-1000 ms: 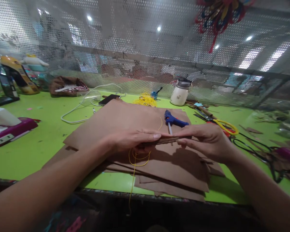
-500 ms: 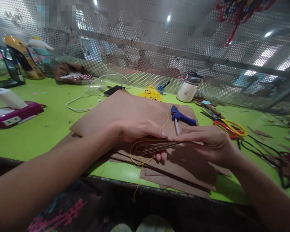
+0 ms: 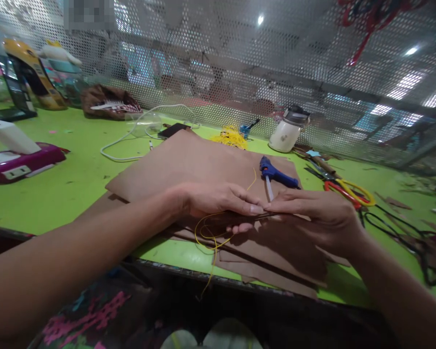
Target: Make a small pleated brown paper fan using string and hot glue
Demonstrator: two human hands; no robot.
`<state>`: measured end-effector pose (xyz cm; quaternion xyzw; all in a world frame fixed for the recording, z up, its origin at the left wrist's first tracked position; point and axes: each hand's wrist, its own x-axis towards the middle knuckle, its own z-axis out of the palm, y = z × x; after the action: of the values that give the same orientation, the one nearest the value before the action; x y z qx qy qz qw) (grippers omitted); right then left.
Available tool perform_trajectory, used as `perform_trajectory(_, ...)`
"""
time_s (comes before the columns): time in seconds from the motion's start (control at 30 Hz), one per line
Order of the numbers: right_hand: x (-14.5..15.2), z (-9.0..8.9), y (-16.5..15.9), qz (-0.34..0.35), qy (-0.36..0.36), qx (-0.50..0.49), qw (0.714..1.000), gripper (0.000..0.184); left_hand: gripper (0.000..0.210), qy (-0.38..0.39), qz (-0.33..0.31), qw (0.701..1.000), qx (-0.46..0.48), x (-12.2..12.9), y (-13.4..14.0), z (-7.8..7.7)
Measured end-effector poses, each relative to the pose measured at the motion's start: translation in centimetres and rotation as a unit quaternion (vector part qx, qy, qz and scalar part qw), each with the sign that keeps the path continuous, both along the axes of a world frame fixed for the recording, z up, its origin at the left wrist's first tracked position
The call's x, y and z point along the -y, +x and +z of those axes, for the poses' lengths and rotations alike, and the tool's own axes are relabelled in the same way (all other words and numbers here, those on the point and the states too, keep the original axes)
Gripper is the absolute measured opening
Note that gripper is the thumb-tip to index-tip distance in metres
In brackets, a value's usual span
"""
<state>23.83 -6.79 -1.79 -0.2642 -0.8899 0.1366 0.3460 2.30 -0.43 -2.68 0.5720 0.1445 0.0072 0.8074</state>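
Both of my hands hold a thin stack of folded brown paper (image 3: 218, 223) above larger brown sheets. My left hand (image 3: 225, 201) has its thumb on top and fingertips curled beneath the stack. At the other end, my right hand (image 3: 312, 211) pinches the paper near the left thumb tip. A loose yellow string (image 3: 196, 232) loops round the left side of the stack and dangles past the table edge. Under the hands lie large brown paper sheets (image 3: 189, 160). Just beyond my right hand rests a blue glue gun (image 3: 278, 174) with a white glue stick.
On the green table (image 3: 80, 145) are scissors (image 3: 349, 191) at right, a white jug (image 3: 287, 131) and yellow string pile (image 3: 230, 137) at the back. A purple power strip (image 3: 25, 162) and white cable (image 3: 109, 156) lie left. A perforated metal screen (image 3: 210, 63) rises behind.
The paper stack has tipped and flattened, so its fanned layer edges show less. My left thumb has shifted slightly right and down, and the whole view has tilted a little.
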Motion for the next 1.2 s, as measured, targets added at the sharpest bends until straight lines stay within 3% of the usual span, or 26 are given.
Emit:
perform_trajectory(0.43, 0.22, 0.12, 0.28, 0.007, -0.041, -0.034, 0.999, 0.023, 0.019, -0.020, -0.059, 0.998, 0.020, -0.04, -0.12, -0.22)
perform_trajectory(0.8, -0.06, -0.02, 0.24, -0.014, -0.026, 0.016, 0.999, 0.021, 0.014, -0.026, -0.066, 0.997, 0.042, -0.02, 0.36, -0.54)
perform_trajectory(0.97, -0.32, -0.06, 0.30, -0.002, -0.030, -0.020, 0.999, 0.016, 0.011, -0.005, -0.058, 0.997, 0.042, 0.01, 0.44, -0.63)
perform_trajectory(1.2, 0.18, -0.09, 0.36, -0.006, -0.109, -0.103, 0.989, 0.013, 0.010, -0.034, -0.059, 0.996, 0.049, 0.25, 0.20, -0.31)
